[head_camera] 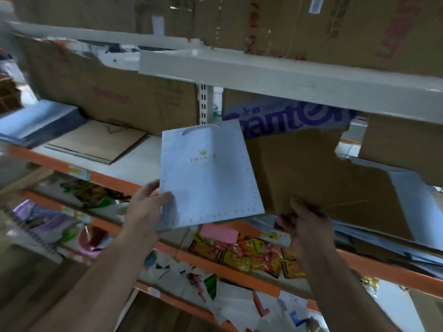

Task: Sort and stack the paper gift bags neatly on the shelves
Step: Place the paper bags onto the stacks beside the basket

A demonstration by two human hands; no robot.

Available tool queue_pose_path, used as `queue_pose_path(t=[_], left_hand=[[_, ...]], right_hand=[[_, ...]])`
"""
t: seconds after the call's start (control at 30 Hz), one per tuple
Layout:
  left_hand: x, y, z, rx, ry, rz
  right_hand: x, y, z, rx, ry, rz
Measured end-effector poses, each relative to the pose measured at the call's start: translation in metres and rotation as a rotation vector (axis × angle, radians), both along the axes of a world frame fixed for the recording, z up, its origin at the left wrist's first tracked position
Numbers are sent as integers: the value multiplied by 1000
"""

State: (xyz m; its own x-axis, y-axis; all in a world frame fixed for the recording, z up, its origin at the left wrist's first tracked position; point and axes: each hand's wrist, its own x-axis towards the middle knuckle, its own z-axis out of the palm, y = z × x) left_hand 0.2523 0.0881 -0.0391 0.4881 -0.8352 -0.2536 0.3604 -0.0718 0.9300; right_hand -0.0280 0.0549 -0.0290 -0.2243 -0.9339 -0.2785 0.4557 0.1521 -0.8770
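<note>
1. In front of the middle shelf (48, 161), your left hand (146, 209) grips a white gift bag (208, 178) by its lower left corner, thumb on the face and fingers curled behind.
2. The bag is folded flat and held up, slightly tilted. It shows a gold crown above gold lettering, small gold marks along the right and bottom edges, and a white cord handle at the top.
3. Your right hand (304, 221) pinches the lower edge of a brown paper piece (311, 168) just beside it, partly behind the white bag; bag or card, you cannot tell.
4. On the shelf to the left, a flat brown bag (96, 142) lies beside a pale blue stack (40, 123).
</note>
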Motion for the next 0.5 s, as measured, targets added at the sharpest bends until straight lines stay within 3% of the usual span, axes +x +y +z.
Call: queue_pose_path(t=[0.17, 0.5], left_hand=[[94, 61, -1, -58, -31, -2], [281, 142, -20, 60, -71, 182]], right_hand=[[103, 34, 0, -22, 55, 79], [296, 73, -16, 31, 58, 214]])
